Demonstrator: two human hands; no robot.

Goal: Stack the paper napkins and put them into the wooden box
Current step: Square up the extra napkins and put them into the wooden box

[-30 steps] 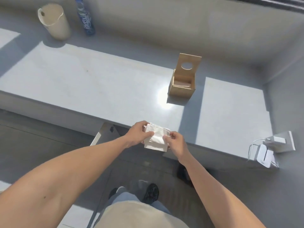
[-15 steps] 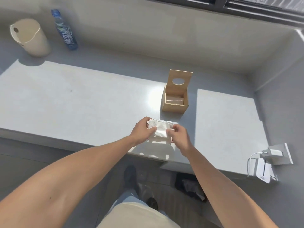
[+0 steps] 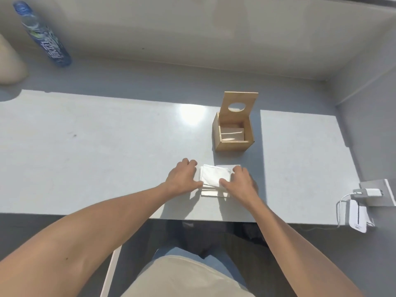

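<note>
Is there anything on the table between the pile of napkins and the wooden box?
No. In the head view, only bare grey table separates the napkins from the wooden box.

White Chinese characters, too blurred to read, on the blue bottle (image 3: 46, 40) label.

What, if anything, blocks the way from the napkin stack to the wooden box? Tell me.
Nothing visible. Bare tabletop lies between the napkin stack and the wooden box, whose lid stands open.
</note>
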